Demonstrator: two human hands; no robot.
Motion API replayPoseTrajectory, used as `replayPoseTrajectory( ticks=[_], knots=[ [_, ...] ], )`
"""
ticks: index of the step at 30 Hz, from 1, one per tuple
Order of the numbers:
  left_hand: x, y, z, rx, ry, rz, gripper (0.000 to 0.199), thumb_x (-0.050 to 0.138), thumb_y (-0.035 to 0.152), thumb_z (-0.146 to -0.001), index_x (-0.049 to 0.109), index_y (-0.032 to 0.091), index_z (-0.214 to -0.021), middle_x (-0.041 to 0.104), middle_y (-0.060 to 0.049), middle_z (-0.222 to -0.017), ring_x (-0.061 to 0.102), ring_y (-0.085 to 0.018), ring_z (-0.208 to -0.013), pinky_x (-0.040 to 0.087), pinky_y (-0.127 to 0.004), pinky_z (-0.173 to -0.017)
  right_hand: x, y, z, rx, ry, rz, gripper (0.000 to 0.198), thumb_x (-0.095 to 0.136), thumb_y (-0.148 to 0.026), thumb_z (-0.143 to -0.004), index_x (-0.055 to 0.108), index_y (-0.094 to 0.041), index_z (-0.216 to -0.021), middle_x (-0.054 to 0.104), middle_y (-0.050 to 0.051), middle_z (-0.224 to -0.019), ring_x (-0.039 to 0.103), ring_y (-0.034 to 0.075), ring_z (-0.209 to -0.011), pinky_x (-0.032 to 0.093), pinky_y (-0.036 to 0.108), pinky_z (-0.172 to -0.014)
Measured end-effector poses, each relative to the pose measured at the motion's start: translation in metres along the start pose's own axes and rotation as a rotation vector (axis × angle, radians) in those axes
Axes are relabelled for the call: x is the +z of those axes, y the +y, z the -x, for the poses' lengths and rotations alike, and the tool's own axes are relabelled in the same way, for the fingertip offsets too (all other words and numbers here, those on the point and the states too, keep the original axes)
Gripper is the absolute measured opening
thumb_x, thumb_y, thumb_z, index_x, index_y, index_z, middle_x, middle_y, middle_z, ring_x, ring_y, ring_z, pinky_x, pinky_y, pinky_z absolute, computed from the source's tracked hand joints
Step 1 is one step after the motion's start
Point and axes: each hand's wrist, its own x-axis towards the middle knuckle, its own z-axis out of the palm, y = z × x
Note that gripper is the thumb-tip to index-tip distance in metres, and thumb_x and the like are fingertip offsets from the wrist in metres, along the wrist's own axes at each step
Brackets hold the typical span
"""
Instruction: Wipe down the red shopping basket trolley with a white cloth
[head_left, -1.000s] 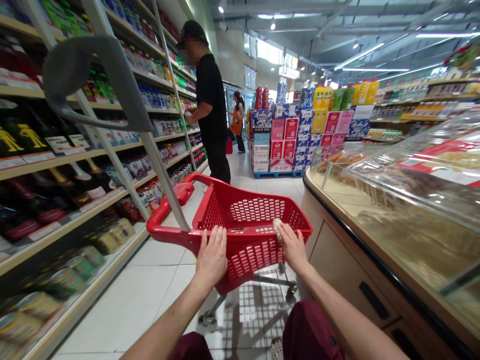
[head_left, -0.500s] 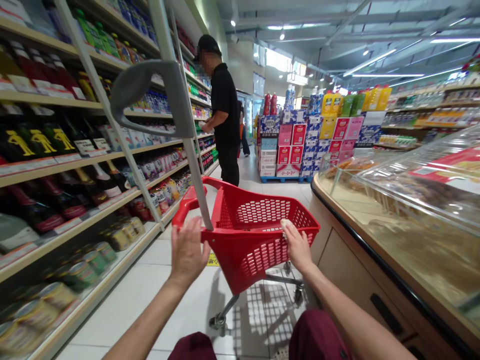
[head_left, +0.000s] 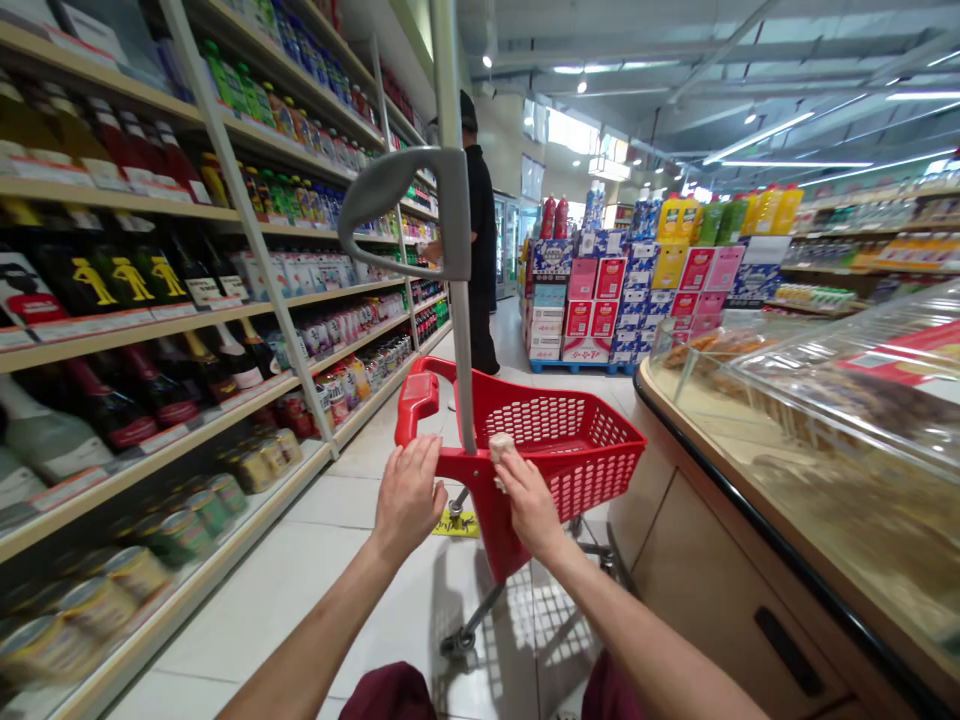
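A red plastic shopping cart (head_left: 600, 480) with perforated basket walls stands before me, tilted toward the right in my view. My left hand (head_left: 409, 495) holds its near left corner, fingers over the rim below the red handle (head_left: 417, 400), thumb apart. In my right hand (head_left: 531, 505) is a crumpled white wipe (head_left: 501, 446), pressed on the near rim just right of the metal pole (head_left: 463, 370). The fingers partly cover the wipe. A grey plastic loop grip (head_left: 452, 210) is fixed on that pole, higher up.
Drink shelves (head_left: 300, 300) line the left side. At right stands a display counter (head_left: 720, 500) with packaged food. A person in black (head_left: 481, 240) is by the shelves, partly behind the pole. Stacked drink cartons (head_left: 592, 310) sit on a blue pallet farther back.
My right hand has slid the wipe leftward along the rim, closer to the pole. My left hand has come onto the cart's corner. The cart and pole appear farther right in view.
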Motion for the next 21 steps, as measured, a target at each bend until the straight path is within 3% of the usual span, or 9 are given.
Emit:
replayPoseTrajectory(
  ticks=[2, 4, 7, 9, 11, 13, 17, 19, 21],
  knots=[
    [0.001, 0.002, -0.001, -0.011, 0.020, 0.001, 0.048, 0.039, 0.019, -0.076, 0.042, 0.008, -0.122, 0.046, -0.013, -0.128, 0.037, -0.023, -0.121, 0.026, -0.039, -0.102, -0.023, 0.015, -0.003, 0.085, 0.035, -0.014, 0.051, 0.032, -0.003, -0.077, 0.049, -0.021, -0.122, 0.050, 0.008, -0.125, 0.040, 0.018, -0.120, 0.036, 0.041, -0.097],
    [0.004, 0.008, -0.003, -0.046, 0.034, 0.001, 0.045, 0.040, 0.020, -0.077, 0.044, 0.007, -0.120, 0.048, -0.014, -0.126, 0.038, -0.025, -0.120, 0.028, -0.041, -0.101, -0.053, 0.007, -0.033, 0.110, 0.125, -0.062, 0.052, 0.031, -0.005, -0.080, 0.042, -0.023, -0.127, 0.046, 0.004, -0.129, 0.039, 0.016, -0.121, 0.037, 0.037, -0.099],
    [0.005, 0.018, -0.008, -0.037, 0.030, 0.025, 0.044, 0.042, 0.017, -0.075, 0.047, 0.007, -0.117, 0.051, -0.014, -0.123, 0.040, -0.025, -0.118, 0.028, -0.041, -0.101, -0.099, -0.031, -0.115, -0.111, 0.327, -0.052, 0.049, 0.031, -0.009, -0.085, 0.035, -0.026, -0.131, 0.034, -0.001, -0.138, 0.027, 0.017, -0.127, 0.026, 0.040, -0.105],
    [0.004, 0.022, -0.011, 0.003, 0.014, 0.049, 0.045, 0.043, 0.014, -0.072, 0.048, 0.008, -0.116, 0.052, -0.013, -0.121, 0.041, -0.024, -0.117, 0.029, -0.041, -0.101, -0.118, -0.051, -0.165, -0.302, 0.305, 0.037, 0.047, 0.032, -0.010, -0.086, 0.036, -0.026, -0.130, 0.032, -0.003, -0.139, 0.018, 0.017, -0.130, 0.017, 0.043, -0.108],
    [0.000, 0.025, -0.014, 0.029, -0.001, 0.080, 0.045, 0.044, 0.013, -0.069, 0.050, 0.010, -0.114, 0.055, -0.012, -0.118, 0.044, -0.024, -0.113, 0.031, -0.041, -0.100, -0.121, -0.053, -0.186, -0.459, 0.181, 0.122, 0.044, 0.032, -0.012, -0.087, 0.039, -0.025, -0.128, 0.035, -0.003, -0.137, 0.015, 0.015, -0.131, 0.013, 0.042, -0.109],
    [-0.004, 0.029, -0.016, 0.050, -0.012, 0.122, 0.044, 0.045, 0.013, -0.068, 0.052, 0.012, -0.111, 0.057, -0.011, -0.113, 0.047, -0.024, -0.108, 0.034, -0.042, -0.098, -0.108, -0.039, -0.170, -0.555, 0.012, 0.190, 0.041, 0.033, -0.012, -0.088, 0.042, -0.023, -0.126, 0.040, -0.001, -0.134, 0.018, 0.014, -0.130, 0.013, 0.041, -0.109],
    [-0.008, 0.037, -0.016, 0.123, 0.012, 0.229, 0.040, 0.044, 0.012, -0.068, 0.054, 0.013, -0.107, 0.059, -0.011, -0.109, 0.050, -0.023, -0.102, 0.039, -0.041, -0.093, -0.077, 0.002, -0.088, -0.593, -0.218, 0.250, 0.039, 0.036, -0.012, -0.087, 0.046, -0.021, -0.123, 0.048, 0.003, -0.128, 0.029, 0.013, -0.126, 0.020, 0.039, -0.107],
    [-0.007, 0.038, -0.017, 0.156, 0.036, 0.293, 0.039, 0.043, 0.013, -0.070, 0.054, 0.013, -0.107, 0.060, -0.010, -0.109, 0.051, -0.022, -0.103, 0.040, -0.039, -0.093, -0.077, 0.012, -0.065, -0.602, -0.270, 0.251, 0.039, 0.036, -0.011, -0.086, 0.046, -0.022, -0.123, 0.050, 0.002, -0.126, 0.031, 0.013, -0.125, 0.022, 0.038, -0.106],
    [-0.006, 0.035, -0.022, 0.156, 0.032, 0.348, 0.039, 0.042, 0.015, -0.073, 0.052, 0.013, -0.111, 0.059, -0.010, -0.110, 0.051, -0.020, -0.104, 0.040, -0.037, -0.094, -0.085, 0.012, -0.062, -0.575, -0.238, 0.220, 0.042, 0.036, -0.010, -0.085, 0.044, -0.022, -0.124, 0.048, 0.003, -0.128, 0.030, 0.014, -0.126, 0.022, 0.038, -0.106]
  ],
)
